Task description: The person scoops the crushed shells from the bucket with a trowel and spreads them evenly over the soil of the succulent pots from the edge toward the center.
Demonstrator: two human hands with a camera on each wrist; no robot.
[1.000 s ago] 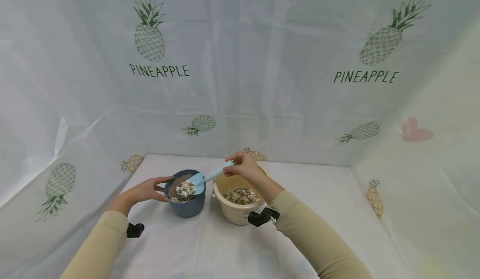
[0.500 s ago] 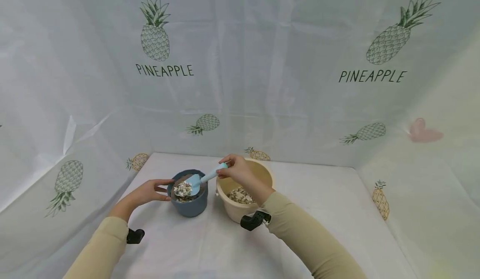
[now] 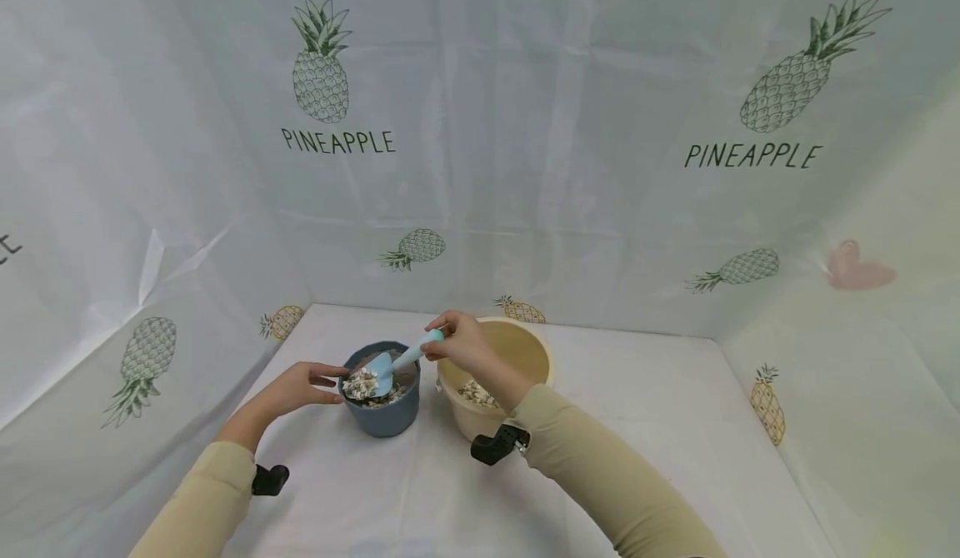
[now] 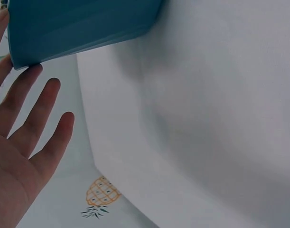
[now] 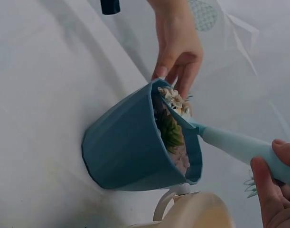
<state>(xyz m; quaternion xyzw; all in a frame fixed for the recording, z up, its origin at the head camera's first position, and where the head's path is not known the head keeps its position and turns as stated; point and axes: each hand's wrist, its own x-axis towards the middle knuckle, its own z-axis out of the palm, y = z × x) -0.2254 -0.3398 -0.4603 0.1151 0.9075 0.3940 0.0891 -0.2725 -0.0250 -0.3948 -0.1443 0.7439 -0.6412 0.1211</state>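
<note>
A blue flower pot (image 3: 382,416) stands on the left of the table, pebbles inside it. In the right wrist view a small green succulent (image 5: 171,133) shows within its rim. My left hand (image 3: 296,389) touches the pot's left rim, its fingers spread and fairly straight. My right hand (image 3: 465,346) grips the handle of a light blue garden trowel (image 3: 408,356), whose blade lies over the pot's opening. Pale pebbles (image 3: 361,384) are heaped at the blade's tip on the pot's left side.
A cream bucket (image 3: 525,343) partly filled with pebbles (image 3: 476,393) stands just right of the pot, under my right forearm. The white-covered table (image 3: 622,425) meets a pineapple-printed sheet (image 3: 585,233) at the back and sides.
My right hand has moved left with the trowel, carrying the blade toward the pot's left side. My left hand stays at the rim. The head view has shifted slightly.
</note>
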